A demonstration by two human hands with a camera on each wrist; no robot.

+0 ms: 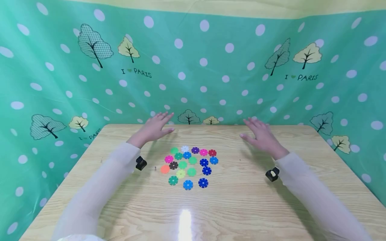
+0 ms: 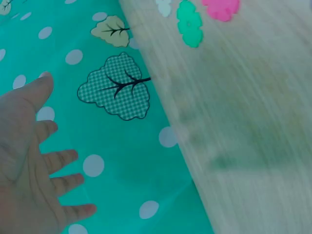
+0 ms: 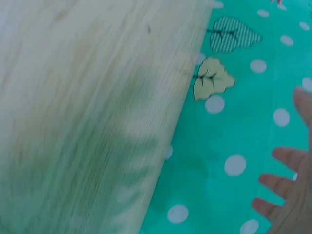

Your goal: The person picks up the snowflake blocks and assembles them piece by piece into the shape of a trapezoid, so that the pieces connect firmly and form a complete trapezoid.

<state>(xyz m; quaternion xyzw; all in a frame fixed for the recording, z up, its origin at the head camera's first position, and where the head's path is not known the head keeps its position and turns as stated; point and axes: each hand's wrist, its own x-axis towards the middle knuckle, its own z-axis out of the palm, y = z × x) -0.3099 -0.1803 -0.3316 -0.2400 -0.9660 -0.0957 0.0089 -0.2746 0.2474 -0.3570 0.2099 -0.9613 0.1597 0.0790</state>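
Note:
Both hands are held out over the far part of the wooden table, fingers spread and nothing in them. The left hand [image 1: 153,129] is beyond and to the left of a loose group of notched plastic discs; the right hand [image 1: 263,137] is farther off to their right. Among the discs are a pink disc [image 1: 169,159], an orange disc [image 1: 165,169], a black disc [image 1: 173,165], a dark blue disc [image 1: 203,183] and a red disc [image 1: 212,153], with several green and blue ones between. In the left wrist view a green disc [image 2: 189,24] shows near the top edge.
The light wooden table [image 1: 241,207] has a bright glare spot near its front. Behind and beside it hangs a green curtain [image 1: 205,90] with white dots and printed trees. A small black device [image 1: 272,174] is strapped at the right wrist, another black device [image 1: 140,163] at the left.

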